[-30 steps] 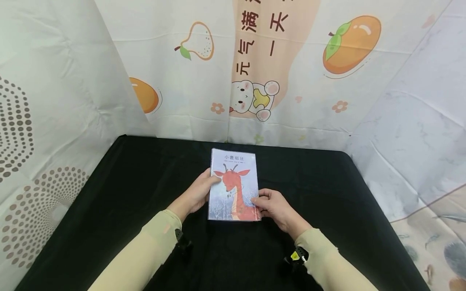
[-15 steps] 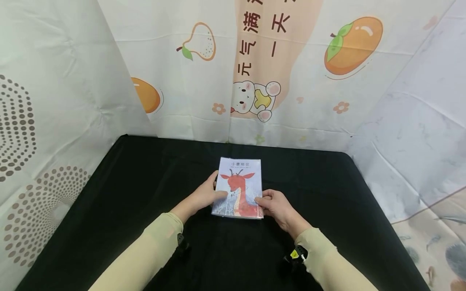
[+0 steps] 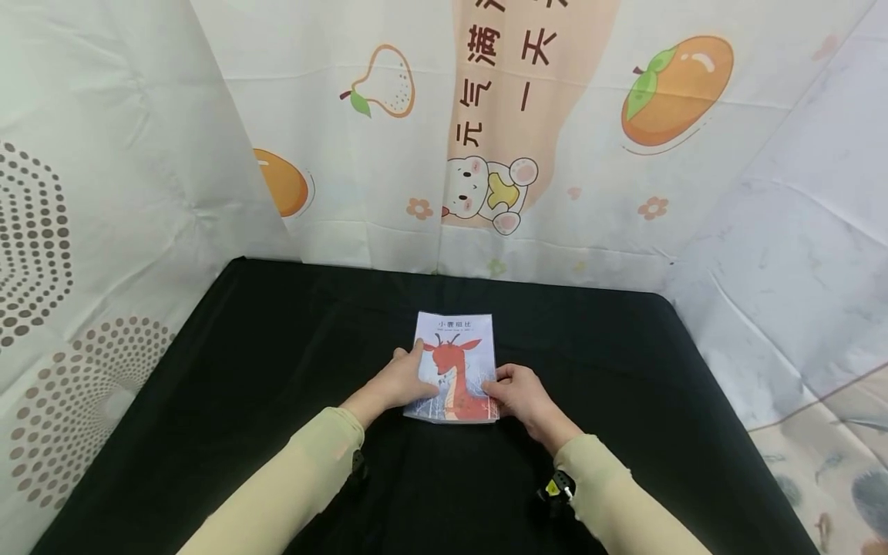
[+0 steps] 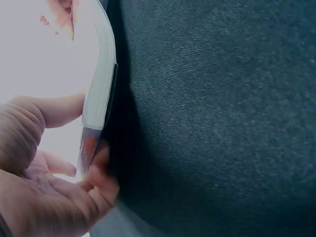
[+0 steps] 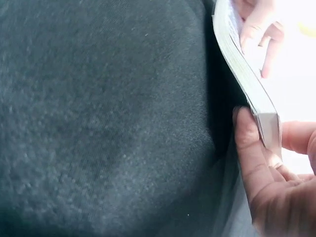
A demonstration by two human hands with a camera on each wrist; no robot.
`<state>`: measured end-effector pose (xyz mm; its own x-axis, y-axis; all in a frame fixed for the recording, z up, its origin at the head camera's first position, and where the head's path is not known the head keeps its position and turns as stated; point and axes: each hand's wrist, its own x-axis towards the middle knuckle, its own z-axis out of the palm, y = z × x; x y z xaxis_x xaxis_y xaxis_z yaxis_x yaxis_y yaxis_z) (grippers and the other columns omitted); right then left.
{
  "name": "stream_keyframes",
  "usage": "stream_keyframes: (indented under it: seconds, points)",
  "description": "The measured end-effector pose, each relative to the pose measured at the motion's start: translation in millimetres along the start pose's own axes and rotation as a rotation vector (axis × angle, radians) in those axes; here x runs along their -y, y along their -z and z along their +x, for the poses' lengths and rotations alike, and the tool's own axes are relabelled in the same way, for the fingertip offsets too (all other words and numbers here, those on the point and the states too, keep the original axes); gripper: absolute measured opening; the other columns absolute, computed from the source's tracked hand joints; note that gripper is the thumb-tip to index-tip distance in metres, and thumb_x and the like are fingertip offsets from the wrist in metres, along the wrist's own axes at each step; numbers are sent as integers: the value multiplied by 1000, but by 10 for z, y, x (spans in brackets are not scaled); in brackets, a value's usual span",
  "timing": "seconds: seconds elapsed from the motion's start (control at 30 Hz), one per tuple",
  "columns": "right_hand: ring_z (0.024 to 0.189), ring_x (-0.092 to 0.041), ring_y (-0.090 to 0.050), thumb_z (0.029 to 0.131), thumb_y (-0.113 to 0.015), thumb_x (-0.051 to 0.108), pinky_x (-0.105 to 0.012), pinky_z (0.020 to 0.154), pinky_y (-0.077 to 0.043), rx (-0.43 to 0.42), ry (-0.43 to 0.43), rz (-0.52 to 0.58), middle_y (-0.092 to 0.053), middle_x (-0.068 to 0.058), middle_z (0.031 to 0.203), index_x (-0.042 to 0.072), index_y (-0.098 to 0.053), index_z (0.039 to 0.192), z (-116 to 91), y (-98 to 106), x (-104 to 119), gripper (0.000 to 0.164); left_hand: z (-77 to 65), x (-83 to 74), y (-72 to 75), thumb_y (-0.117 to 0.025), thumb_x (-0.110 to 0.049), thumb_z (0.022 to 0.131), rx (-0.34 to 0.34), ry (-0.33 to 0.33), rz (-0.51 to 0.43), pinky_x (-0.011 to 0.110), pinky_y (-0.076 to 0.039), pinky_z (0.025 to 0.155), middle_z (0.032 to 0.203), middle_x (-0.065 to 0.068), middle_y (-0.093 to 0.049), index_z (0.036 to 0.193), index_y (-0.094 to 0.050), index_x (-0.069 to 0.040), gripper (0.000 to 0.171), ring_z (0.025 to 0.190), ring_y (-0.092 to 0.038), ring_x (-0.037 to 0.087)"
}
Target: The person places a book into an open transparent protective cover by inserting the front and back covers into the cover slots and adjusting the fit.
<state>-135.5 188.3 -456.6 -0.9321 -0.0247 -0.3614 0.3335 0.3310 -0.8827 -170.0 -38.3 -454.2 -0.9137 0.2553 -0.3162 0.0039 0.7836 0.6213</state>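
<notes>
In the head view a picture book [image 3: 452,368] with a red deer on a pale blue cover is held just in front of me, cover up. My left hand [image 3: 398,379] grips its left side, thumb on the cover; the left wrist view shows the fingers curled around the edge below the page block [image 4: 101,81]. My right hand [image 3: 523,399] pinches the lower right side between thumb and fingers. Seen from the right wrist, the book [image 5: 242,66] bends slightly, and the fingers [image 5: 254,163] press its underside. The cover is washed out in both wrist views.
A black cloth [image 3: 312,331] covers the table beneath the book. White printed curtains [image 3: 555,216] stand behind the table's far edge, with more fabric at the left and right. A small dark wrist device [image 3: 558,489] sits at the right sleeve.
The book's top edge has come down and nearer, so the cover looks shorter. It has also shifted slightly right. My left hand has moved nearer along the left side; the right has hardly moved.
</notes>
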Motion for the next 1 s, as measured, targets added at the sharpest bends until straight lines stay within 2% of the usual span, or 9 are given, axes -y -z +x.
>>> stream_keyframes:
  seconds: [0.13, 0.3, 0.47, 0.53, 0.6, 0.7, 0.83, 0.93, 1.0]
  points:
    - [67, -19, -66, 89, -67, 15, -32, 54, -56, -28, 19, -119, -68, -11, 84, 3, -49, 122, 4, -39, 1, 39, -4, -55, -16, -77, -35, 81, -22, 25, 73, 44, -50, 83, 133, 29, -34, 153, -14, -6, 100, 87, -54, 30]
    - [58, -20, -63, 90, -66, 15, -32, 47, -54, -28, 58, -217, -65, -11, 80, 13, -30, 141, 10, -65, 11, 63, -4, -87, -44, -76, -35, 81, -37, 57, 120, 41, -51, 73, 131, 28, -30, 153, -17, -7, 97, 74, -55, 29]
    - [47, -21, -58, 94, -61, 16, -32, 41, -50, -16, 129, -415, -62, -10, 73, 14, -36, 144, 11, -86, 25, 56, -36, -84, -71, -76, -40, 81, -68, 62, 169, 41, -49, 70, 120, 22, -31, 151, -25, -9, 92, 79, -51, 28]
    - [51, -19, -56, 94, -60, 18, -31, 45, -49, -36, 163, -541, -64, -12, 80, 11, -42, 141, 14, -97, 28, 51, -55, -71, -84, -75, -44, 80, -88, 54, 203, 41, -48, 69, 116, 19, -32, 150, -29, -11, 90, 84, -48, 28]
    - [61, -19, -57, 94, -61, 20, -34, 54, -50, -57, 196, -653, -66, -16, 97, 9, -45, 140, 13, -108, 25, 50, -76, -52, -96, -76, -47, 79, -110, 33, 241, 41, -47, 69, 114, 16, -34, 148, -34, -12, 89, 89, -44, 28]
    - [83, -20, -59, 93, -63, 23, -39, 71, -51, -85, 247, -800, -62, -16, 121, 7, -49, 137, 1, -119, 19, 50, -111, -5, -110, -75, -51, 78, -140, -39, 329, 40, -46, 75, 120, 14, -36, 145, -40, -12, 84, 97, -41, 27]
    - [86, -21, -54, 92, -65, 30, -40, 71, -50, -96, 318, -957, -60, -11, 110, 10, -53, 135, -56, -103, -3, 49, -187, 69, -108, -72, -53, 81, -161, -200, 491, 44, -42, 90, 136, 13, -36, 138, -49, -12, 74, 109, -37, 29]
    - [84, -21, -47, 89, -69, 35, -37, 68, -47, -105, 455, -1062, -53, -8, 104, 14, -58, 131, -122, -60, -33, 48, -263, 129, -95, -69, -52, 83, -152, -328, 571, 49, -37, 101, 144, 11, -36, 135, -53, -14, 66, 121, -34, 31]
    - [95, -23, -47, 87, -71, 36, -38, 78, -49, -93, 579, -1116, -53, -9, 112, 16, -60, 129, -170, -23, -60, 48, -309, 176, -90, -67, -51, 85, -131, -394, 597, 50, -34, 106, 147, 9, -36, 136, -53, -15, 64, 130, -31, 31]
